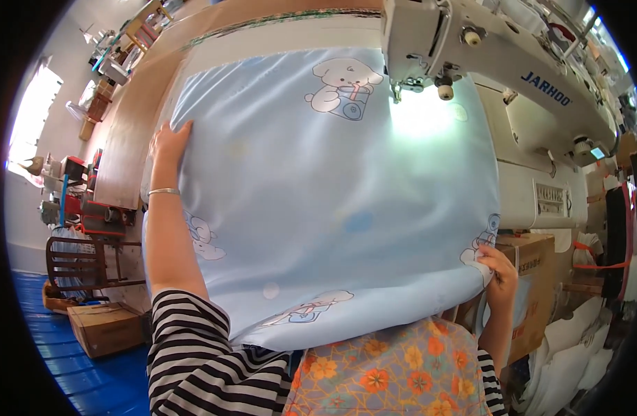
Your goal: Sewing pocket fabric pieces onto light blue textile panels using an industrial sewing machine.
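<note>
A light blue cloth (283,187) printed with white cartoon puppies spreads across the sewing table, its near edge hanging over my lap. At its left edge my left hand (168,144) lies on the fabric, thumb apart from the fingers, some of which are turned out of sight. Near the right corner, my right hand (497,272) pinches the cloth's edge between thumb and fingers. The sewing machine (464,48) stands over the far right part of the cloth. Its lamp throws a bright patch onto the fabric below the needle area.
Below the machine on the right is a cardboard box (530,291), with stacked white pieces (568,347) beyond it. A wooden chair (82,260) and another carton (107,326) stand at the left. My floral apron (394,374) touches the cloth's near edge.
</note>
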The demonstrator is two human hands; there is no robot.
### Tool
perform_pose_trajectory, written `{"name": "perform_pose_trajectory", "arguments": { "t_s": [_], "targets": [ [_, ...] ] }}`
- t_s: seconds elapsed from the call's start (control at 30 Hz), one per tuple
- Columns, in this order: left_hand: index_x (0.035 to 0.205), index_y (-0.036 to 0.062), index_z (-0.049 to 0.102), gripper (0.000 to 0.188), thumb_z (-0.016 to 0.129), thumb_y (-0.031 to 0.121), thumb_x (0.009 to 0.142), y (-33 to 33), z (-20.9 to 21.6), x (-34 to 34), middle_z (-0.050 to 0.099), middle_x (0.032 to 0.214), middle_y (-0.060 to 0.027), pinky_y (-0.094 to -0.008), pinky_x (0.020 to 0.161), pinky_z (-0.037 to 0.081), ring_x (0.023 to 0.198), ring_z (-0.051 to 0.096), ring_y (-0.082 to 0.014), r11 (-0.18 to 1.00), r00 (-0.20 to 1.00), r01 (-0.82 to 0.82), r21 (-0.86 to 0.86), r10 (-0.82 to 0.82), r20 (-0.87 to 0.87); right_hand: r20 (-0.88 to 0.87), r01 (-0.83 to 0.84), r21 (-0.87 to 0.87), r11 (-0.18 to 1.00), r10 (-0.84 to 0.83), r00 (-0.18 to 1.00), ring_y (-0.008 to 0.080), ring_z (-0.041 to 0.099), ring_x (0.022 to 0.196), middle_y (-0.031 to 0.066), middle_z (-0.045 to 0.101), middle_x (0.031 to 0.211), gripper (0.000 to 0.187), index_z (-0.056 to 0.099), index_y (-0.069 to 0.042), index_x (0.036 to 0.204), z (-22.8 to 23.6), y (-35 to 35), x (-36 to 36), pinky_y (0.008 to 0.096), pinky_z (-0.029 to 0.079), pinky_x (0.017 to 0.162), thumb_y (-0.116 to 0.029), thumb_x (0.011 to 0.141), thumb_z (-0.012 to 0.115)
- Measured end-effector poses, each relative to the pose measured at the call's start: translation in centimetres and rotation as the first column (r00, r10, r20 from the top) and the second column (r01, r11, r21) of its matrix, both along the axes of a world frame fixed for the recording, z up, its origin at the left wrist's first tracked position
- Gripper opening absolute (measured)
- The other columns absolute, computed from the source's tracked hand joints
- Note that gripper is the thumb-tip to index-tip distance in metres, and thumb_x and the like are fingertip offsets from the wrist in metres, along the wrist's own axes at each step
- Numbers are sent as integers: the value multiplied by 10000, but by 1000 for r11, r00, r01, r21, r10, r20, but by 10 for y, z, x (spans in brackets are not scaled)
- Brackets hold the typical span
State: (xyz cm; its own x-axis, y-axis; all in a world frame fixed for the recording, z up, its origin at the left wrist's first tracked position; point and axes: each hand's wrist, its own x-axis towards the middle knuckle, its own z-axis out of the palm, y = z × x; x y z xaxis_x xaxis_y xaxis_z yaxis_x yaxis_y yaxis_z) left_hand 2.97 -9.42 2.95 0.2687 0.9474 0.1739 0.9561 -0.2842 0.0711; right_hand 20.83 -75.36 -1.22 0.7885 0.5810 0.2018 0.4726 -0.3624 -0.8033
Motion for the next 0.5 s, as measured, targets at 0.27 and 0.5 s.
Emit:
{"name": "perform_pose_trajectory", "arguments": {
  "t_s": [0.27,0.5],
  "targets": [
    [1098,40,648,458,709,334,751,101,-20,-24,684,1046,-205,-395,876,493,1006,648,-329,936,878,338,-103,-274,394,104,4,47,999,-9,995,311,655,1015,209,678,1093,198,690,3,932,11,9,10,372,497,893,3,780,562],
    [1079,85,666,385,670,317,772,104,-21,53,680,1083,-176,-409,883,489,1033,635,-338,973,938,232,-16,-219,268,166,79,14,997,-80,983,316,638,1066,236,652,1160,185,681,1,960,15,19,36,381,479,921,-95,820,607]
  ]
}}
